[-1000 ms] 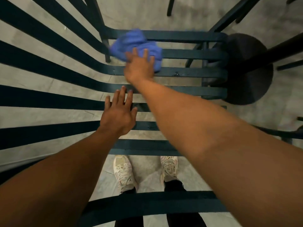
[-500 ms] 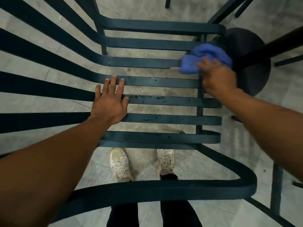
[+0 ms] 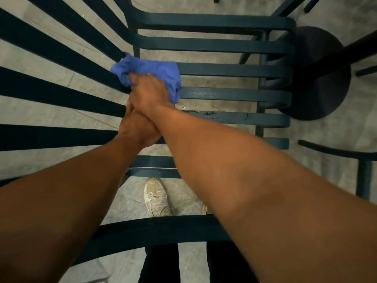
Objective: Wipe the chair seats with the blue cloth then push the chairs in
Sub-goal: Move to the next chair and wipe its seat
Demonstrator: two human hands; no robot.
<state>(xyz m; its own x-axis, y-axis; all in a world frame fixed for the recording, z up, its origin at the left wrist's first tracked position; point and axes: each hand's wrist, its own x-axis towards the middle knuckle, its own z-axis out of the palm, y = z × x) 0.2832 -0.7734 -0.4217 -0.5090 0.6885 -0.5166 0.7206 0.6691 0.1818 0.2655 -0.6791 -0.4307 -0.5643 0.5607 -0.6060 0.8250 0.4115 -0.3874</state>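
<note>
On the seat's left side, the left hand [image 3: 138, 127] is laid flat, fingers hidden. The blue cloth [image 3: 149, 71] is gripped by the right hand [image 3: 150, 91] mid-wipe. Wet spots remain on the slats [image 3: 234, 117]; chair [image 3: 214, 21] not pushed in.

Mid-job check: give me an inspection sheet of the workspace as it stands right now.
Surface: dark slatted chair seat; wet specks on one slat.
Job's things: blue cloth, bunched at the seat's left side.
Clutter: nothing seen.
Hands: right hand presses the cloth; left hand lies flat on the slats, partly under the right forearm.
Cables: nothing seen.
Surroundings: grey tiled floor; round dark table base beside the seat; another chair's frame at right.
</note>
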